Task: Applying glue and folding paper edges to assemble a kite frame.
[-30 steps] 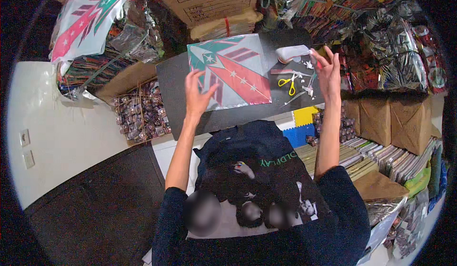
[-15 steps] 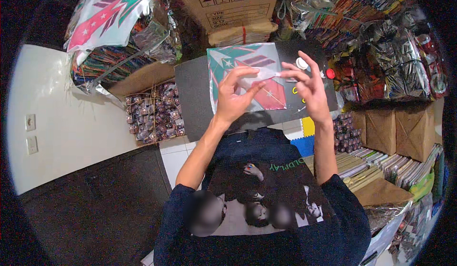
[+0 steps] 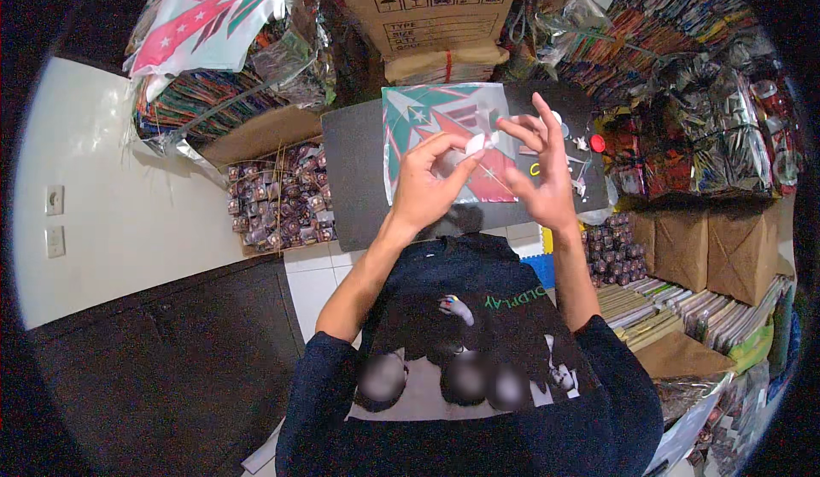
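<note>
My left hand (image 3: 431, 182) is raised above a black tabletop, its thumb and forefinger pinched on a small white piece (image 3: 475, 145) that looks like tape or thin film. Just to the right hangs my right hand (image 3: 549, 174), fingers spread and partly blurred. Its fingertips are close to the white piece; whether they touch it I cannot tell. Beneath both hands lies a square sheet (image 3: 406, 148) patterned in green, red and purple on white with stars, much like a kite. A thin stick (image 3: 498, 179) runs across its lower right part.
On the black table (image 3: 354, 161), a red cap (image 3: 597, 143), a yellow ring (image 3: 535, 169) and small tools lie at the right. A cardboard box (image 3: 444, 29) stands behind. Bundled packets (image 3: 205, 105) and a box of small dark items (image 3: 278, 199) are at the left.
The white strip between my hands now shows as a smaller piece at my left fingertips. My right hand has turned slightly, thumb spread lower. The whole view has shifted a little.
</note>
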Available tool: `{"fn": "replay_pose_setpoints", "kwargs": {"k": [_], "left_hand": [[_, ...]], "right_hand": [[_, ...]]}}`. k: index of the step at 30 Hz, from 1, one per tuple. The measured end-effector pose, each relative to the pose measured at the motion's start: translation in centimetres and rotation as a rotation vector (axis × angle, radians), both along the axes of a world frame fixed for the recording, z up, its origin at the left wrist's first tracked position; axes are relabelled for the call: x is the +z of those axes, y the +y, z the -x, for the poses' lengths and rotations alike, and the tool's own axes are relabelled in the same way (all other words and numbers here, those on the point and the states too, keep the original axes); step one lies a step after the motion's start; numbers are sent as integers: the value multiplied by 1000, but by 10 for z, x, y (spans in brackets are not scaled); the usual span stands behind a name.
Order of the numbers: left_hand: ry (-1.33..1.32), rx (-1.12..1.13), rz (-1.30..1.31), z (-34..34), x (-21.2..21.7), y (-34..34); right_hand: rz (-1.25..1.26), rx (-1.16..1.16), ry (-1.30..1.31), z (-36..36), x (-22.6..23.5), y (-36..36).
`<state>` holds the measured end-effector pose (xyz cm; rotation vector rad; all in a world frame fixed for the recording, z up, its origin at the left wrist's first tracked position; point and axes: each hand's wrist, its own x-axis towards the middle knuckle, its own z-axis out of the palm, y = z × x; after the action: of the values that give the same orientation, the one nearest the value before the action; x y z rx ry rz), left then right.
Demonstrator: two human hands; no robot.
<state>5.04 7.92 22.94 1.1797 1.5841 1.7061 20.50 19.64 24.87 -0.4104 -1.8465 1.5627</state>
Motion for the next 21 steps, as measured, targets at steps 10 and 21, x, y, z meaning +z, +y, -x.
{"fn": "replay_pose_setpoints", "kwargs": {"k": [10,21], "left_hand": [[-135,63,-171,2,-2,12],[-359,-30,-2,2,16,6]], "right_hand": [[206,209,117,2,-5,2],[63,150,56,6,-12,-12]]}}
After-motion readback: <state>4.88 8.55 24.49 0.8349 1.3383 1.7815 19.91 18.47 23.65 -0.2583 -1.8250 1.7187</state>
